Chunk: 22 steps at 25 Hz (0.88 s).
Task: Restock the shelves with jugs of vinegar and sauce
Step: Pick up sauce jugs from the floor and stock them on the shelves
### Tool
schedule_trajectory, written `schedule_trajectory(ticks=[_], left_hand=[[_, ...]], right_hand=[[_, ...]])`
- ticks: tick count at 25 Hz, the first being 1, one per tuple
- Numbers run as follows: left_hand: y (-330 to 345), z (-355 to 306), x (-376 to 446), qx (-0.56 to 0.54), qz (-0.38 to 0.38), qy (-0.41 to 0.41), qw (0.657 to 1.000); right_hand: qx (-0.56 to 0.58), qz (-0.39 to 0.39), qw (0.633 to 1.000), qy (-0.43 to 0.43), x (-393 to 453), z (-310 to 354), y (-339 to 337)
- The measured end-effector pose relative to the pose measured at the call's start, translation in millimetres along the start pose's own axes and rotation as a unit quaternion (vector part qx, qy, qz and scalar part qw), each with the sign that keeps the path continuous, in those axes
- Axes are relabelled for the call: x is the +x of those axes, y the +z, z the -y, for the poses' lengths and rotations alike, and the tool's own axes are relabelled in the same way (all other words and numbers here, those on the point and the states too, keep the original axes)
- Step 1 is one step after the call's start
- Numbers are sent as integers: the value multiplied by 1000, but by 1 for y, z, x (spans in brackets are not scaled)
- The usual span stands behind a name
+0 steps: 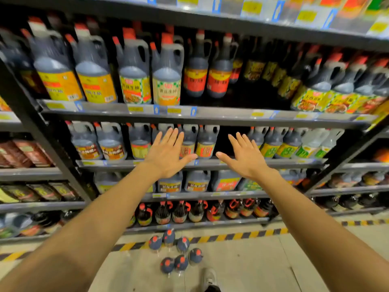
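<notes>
Jugs (176, 252) still on the floor (252, 266) near my shoe (209, 278), six dark ones with red caps in a loose cluster just in front of the striped floor tape (242, 236), so I judge restocking is far from done. Both arms reach forward over them toward the shelves. Left hand (167, 153) has a wide grip, fingers straight and spread, palm facing the jugs on the middle shelf (294, 162); can't tell if the fingertips touch them. Right hand (245, 158) is also wide, holding nothing, raised in front of a dark gap (227, 140) in that row. That gap looks like the slot to fill. Another empty stretch sits on the upper shelf (231, 113), right of the red-label jugs (207, 81). Left to do: lift the floor jugs and place them.
</notes>
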<state>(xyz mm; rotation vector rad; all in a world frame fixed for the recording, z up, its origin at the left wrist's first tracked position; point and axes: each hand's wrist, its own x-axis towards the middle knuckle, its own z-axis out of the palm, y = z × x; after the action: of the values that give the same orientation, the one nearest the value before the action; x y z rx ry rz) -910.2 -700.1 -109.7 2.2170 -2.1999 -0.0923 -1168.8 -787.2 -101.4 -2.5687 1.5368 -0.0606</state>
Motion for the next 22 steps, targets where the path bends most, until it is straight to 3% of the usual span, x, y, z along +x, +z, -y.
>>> schedule_trajectory(ticks=[6, 10, 15, 22], left_hand=[[100, 7, -33, -47, 57, -22, 997], [198, 13, -38, -58, 73, -12, 996], [358, 36, -44, -39, 146, -29, 988], [627, 36, -88, -85, 166, -10, 982]], right_hand=[[14, 59, 998, -6, -44, 0, 88], [27, 129, 991, -14, -42, -16, 184], [19, 184, 981, -62, -38, -35, 345], [78, 213, 966, -120, -55, -51, 604]])
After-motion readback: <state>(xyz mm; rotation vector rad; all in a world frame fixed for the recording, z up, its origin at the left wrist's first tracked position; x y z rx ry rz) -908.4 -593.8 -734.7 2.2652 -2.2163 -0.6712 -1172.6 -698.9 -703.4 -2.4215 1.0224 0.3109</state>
